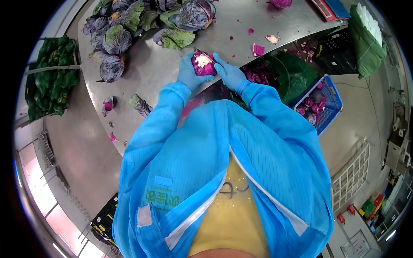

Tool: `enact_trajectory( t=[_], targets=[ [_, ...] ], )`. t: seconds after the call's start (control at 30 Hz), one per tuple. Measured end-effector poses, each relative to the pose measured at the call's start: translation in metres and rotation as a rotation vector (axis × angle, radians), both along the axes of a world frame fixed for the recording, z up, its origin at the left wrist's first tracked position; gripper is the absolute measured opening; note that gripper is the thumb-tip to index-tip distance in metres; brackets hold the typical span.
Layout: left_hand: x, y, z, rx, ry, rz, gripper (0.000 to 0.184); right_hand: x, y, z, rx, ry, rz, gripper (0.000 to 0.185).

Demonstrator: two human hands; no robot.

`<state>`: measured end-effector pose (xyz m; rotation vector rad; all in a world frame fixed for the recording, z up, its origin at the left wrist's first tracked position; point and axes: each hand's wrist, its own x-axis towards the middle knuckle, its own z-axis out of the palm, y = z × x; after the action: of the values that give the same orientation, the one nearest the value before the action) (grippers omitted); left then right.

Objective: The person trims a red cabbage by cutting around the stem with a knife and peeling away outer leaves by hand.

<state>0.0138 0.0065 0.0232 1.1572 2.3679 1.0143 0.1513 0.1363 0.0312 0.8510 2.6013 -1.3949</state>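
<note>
A trimmed red cabbage (203,64) with a pale cut stem end facing up is in my left hand (189,74), whose blue-gloved fingers wrap round its left and near side. My right hand (230,75), also gloved in blue, is closed against the cabbage's right side. A thin dark strip runs along the cabbage's upper edge toward my right fingers; whether it is a knife blade or a leaf edge I cannot tell. What sits inside my right fingers is hidden. Both hands are at the near edge of the metal table (150,79).
Untrimmed red cabbages (116,39) with outer leaves are heaped at the far left. Loose leaf (140,105) and stem scraps (258,50) lie about. To the right are a green bag-lined container (297,75), a blue crate (333,109) of trimmed cabbages and a black crate (335,51).
</note>
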Motion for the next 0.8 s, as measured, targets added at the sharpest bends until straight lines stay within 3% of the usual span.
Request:
enact_trajectory(
  t=[0.5,0.8],
  targets=[
    [0.012,0.027,0.021,-0.255,0.213,0.043,0.116,-0.008,0.014,-0.01,0.035,-0.008,-0.086,0.055],
    [0.013,0.033,0.015,-0.226,0.162,0.047,0.117,-0.01,0.022,-0.011,0.053,-0.014,-0.101,0.053]
  ],
)
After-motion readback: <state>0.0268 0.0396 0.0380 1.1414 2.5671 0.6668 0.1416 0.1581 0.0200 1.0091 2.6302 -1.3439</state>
